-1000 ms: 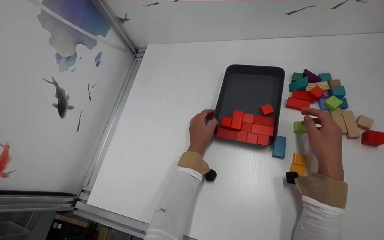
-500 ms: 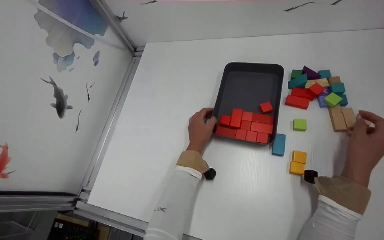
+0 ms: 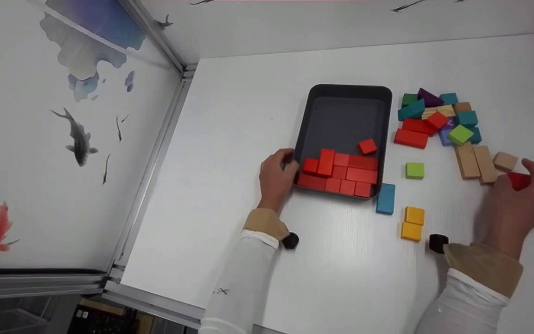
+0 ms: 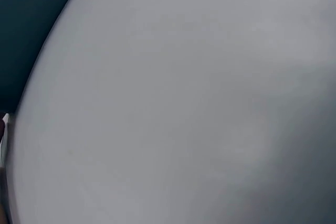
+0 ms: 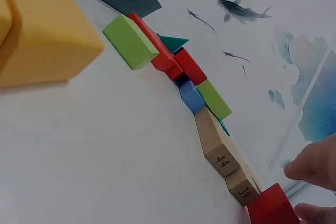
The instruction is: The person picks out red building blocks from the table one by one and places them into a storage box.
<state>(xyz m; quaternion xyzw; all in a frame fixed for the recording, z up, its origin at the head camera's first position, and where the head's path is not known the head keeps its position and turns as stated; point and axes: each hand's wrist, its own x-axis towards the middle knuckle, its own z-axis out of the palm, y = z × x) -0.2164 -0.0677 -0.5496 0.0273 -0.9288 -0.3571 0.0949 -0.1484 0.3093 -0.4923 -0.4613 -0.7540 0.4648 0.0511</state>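
My left hand [image 3: 276,178] grips the left side of a dark grey tray [image 3: 311,111] near its front corner. Several red blocks lie in neat rows at the tray's near end, with one small red block [image 3: 367,146] loose beyond them. At the far right, my right hand [image 3: 522,204] is around a red cube [image 3: 518,181], with thumb and forefinger on either side. In the right wrist view, one finger [image 5: 315,166] is raised apart from the red cube [image 5: 273,206], and another fingertip is right at its edge. The left wrist view shows mostly white table.
Mixed coloured blocks [image 3: 461,134] lie in a heap right of the tray, with plain wooden blocks [image 3: 466,160] in front. A green block [image 3: 415,170], a blue block [image 3: 385,199] and two yellow blocks [image 3: 413,223] lie between tray and right arm. White walls stand behind and left.
My right hand has moved right, from above the green block past the wooden blocks to the red cube. The left hand stays at the tray.
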